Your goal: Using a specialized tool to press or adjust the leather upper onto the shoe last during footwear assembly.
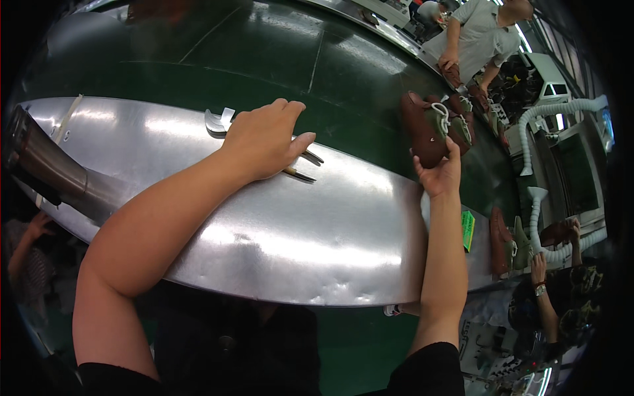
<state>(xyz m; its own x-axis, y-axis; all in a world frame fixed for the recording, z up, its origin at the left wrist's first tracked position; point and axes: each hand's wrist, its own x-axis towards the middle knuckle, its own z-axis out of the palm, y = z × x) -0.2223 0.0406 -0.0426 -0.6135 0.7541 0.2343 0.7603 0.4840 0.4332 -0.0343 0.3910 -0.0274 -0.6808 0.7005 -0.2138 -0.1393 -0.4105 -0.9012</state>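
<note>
My left hand [264,135] rests on a metal pincer tool [221,121] that lies on the shiny steel ledge [330,231]; the tool's curved jaws stick out to the left of my fingers and its thin handles to the right. My right hand [439,173] reaches past the ledge's far edge and grips a brown shoe [421,129] with a white lace by its heel end. A second brown shoe [462,119] lies right beside it on the dark green conveyor belt [297,59].
A person in a grey shirt [479,36] handles shoes further along the belt at top right. More brown shoes [502,241] and a green box [468,230] lie at the right. White hoses [548,115], machines and another person's hand [538,267] are on the right side.
</note>
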